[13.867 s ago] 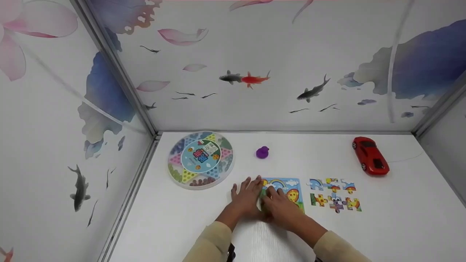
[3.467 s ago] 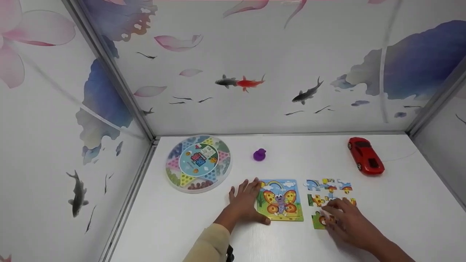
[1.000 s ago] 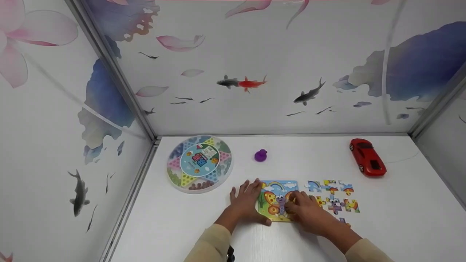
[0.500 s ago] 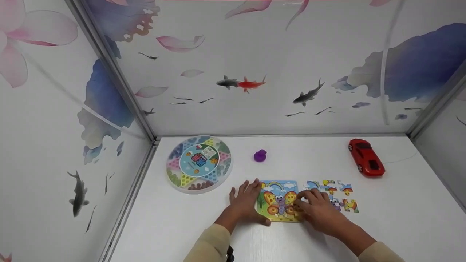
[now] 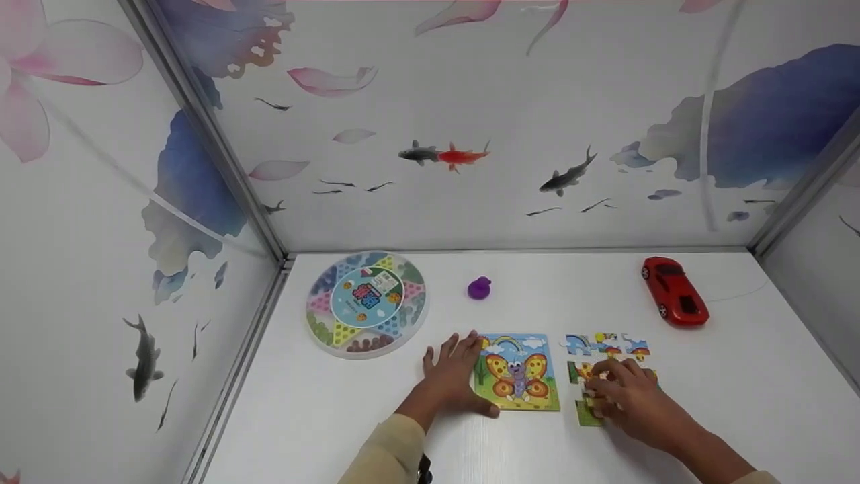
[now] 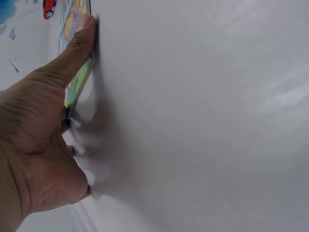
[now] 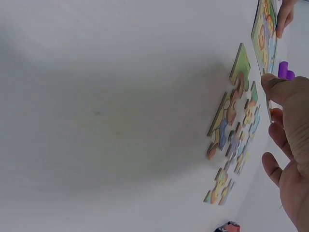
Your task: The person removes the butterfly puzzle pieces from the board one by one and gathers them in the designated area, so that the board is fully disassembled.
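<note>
My left hand (image 5: 449,378) rests flat and spread at the left side of a square butterfly puzzle board (image 5: 517,372); in the left wrist view its thumb (image 6: 81,36) lies along the board's near edge. Over on the right, my right hand (image 5: 635,403) is above the loose jigsaw pieces. The right wrist view shows its thumb and a fingertip pinching a thin jigsaw piece (image 7: 269,104) seen edge-on. A green corner piece (image 5: 588,415) lies under that hand, and a rainbow piece (image 5: 578,344) lies in the back row. The hand hides several other pieces.
A round Chinese checkers set (image 5: 366,304) stands at the back left of the white table. Behind the board sits a small purple duck (image 5: 479,288). A red toy car (image 5: 674,291) is at the back right. Printed panels (image 5: 510,208) wall the table's back and sides.
My right hand has come away from the board's right side, carrying a jigsaw piece to the loose rows on the right. My left hand has stayed at the board.
</note>
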A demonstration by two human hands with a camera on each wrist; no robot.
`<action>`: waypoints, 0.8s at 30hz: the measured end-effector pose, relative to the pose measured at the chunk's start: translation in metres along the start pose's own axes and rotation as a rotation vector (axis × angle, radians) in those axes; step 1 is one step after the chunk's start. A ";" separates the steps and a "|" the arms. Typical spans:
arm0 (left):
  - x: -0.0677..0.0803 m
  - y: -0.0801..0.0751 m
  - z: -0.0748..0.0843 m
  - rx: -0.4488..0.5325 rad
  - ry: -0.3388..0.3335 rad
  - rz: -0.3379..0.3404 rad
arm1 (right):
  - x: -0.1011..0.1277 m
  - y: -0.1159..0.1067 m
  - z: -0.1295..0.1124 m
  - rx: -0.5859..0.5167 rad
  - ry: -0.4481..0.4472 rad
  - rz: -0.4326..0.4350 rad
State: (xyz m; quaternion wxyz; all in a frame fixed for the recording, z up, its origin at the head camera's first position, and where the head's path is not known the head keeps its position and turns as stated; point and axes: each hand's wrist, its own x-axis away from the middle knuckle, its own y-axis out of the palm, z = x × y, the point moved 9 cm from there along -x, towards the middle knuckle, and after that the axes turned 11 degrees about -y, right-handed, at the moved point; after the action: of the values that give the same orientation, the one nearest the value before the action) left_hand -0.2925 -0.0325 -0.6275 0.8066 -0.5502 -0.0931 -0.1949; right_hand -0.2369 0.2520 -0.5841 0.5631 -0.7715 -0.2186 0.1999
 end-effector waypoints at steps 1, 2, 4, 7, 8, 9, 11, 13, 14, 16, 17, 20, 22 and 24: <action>0.000 0.000 0.000 0.000 0.000 -0.001 | 0.004 -0.001 0.004 -0.009 0.014 -0.004; 0.000 0.001 0.000 0.001 0.000 -0.002 | 0.008 -0.001 0.007 -0.015 0.026 -0.008; 0.000 0.001 0.000 0.002 -0.002 -0.005 | 0.017 -0.003 0.014 -0.020 0.043 -0.012; 0.000 0.001 0.000 0.002 -0.002 -0.002 | 0.028 -0.004 0.024 -0.002 0.059 -0.017; 0.000 0.001 0.000 0.002 -0.001 -0.002 | 0.032 -0.004 0.028 0.004 0.064 -0.017; 0.000 0.001 0.001 0.002 0.000 -0.002 | 0.036 -0.004 0.031 0.006 0.071 -0.016; 0.000 0.000 0.001 0.001 0.001 0.000 | 0.043 -0.004 0.039 0.007 0.082 -0.019; 0.000 0.000 0.001 0.000 0.003 -0.004 | 0.049 -0.003 0.045 0.003 0.094 -0.022; 0.000 0.000 0.001 -0.002 0.003 -0.004 | 0.051 -0.002 0.048 0.003 0.099 -0.024; 0.000 0.000 0.001 -0.007 0.004 -0.006 | 0.056 -0.001 0.053 0.008 0.108 -0.026; 0.000 0.000 0.001 -0.009 0.005 -0.007 | 0.058 -0.001 0.055 0.011 0.114 -0.022; 0.000 0.000 0.001 -0.013 0.006 -0.005 | 0.063 -0.001 0.058 0.024 0.119 -0.004; -0.001 0.000 0.000 -0.017 0.007 -0.004 | 0.066 -0.001 0.059 0.032 0.119 0.009; -0.002 0.001 0.000 -0.019 0.005 -0.003 | 0.068 0.000 0.059 0.041 0.116 0.015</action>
State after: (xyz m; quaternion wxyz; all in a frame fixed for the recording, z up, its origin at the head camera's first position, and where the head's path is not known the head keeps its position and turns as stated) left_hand -0.2937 -0.0319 -0.6286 0.8013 -0.5571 -0.0899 -0.1986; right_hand -0.2139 0.3366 -0.6051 0.5892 -0.7716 -0.1754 0.1635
